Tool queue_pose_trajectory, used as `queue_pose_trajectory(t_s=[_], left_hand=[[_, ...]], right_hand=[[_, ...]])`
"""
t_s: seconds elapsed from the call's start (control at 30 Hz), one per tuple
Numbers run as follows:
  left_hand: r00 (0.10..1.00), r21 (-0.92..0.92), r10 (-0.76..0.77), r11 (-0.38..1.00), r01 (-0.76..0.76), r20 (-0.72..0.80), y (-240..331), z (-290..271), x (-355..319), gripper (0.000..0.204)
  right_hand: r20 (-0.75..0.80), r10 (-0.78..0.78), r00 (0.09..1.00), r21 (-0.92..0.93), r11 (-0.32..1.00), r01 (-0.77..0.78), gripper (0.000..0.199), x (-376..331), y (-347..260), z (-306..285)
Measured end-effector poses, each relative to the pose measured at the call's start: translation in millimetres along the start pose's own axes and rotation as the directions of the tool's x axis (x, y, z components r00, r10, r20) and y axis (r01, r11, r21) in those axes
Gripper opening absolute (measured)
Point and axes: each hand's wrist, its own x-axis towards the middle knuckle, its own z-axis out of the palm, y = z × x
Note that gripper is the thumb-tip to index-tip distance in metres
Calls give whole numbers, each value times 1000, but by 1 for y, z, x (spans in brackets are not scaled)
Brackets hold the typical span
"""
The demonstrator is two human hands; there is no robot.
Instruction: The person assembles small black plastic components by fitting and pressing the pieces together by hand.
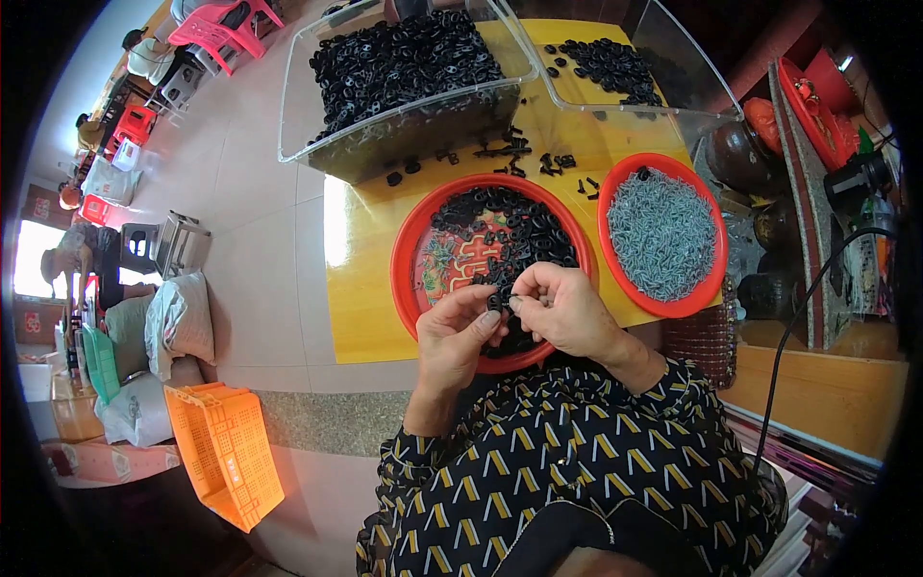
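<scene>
My left hand (450,338) pinches a small black plastic part (494,302) between thumb and fingers. Close beside it, the fingertips of my right hand (569,310) are pressed together near that part; whatever they grip is too small to make out. Both hands are over the near side of a round red tray (400,258) with a patterned bottom. Loose black plastic parts (538,236) are heaped mostly along its right side. To the right stands a red oval basin (606,231) full of silvery screws (663,236), with one black piece lying on them.
On the yellow table (370,317), a clear plastic bin (385,144) heaped with black parts stands at the back, beside another clear bin (673,113) holding fewer. Small black pieces (553,163) lie between bins and tray. An orange crate (231,452) is on the floor at left.
</scene>
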Motion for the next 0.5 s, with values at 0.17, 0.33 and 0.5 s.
queue_pose_trajectory(t_s=[0.17, 0.33, 0.5], left_hand=[[1000, 43, 14, 999, -13, -23, 1, 2, -1, 26], [997, 204, 73, 977, -65, -34, -1, 4, -2, 26], [997, 200, 71, 978, -65, -25, 0, 6, -2, 26]], right_hand=[[14, 70, 997, 41, 997, -70, 7, 0, -3, 0], [20, 51, 998, 17, 999, -52, 7, 0, -2, -1], [42, 56, 998, 62, 996, -58, 7, 1, -5, 1]])
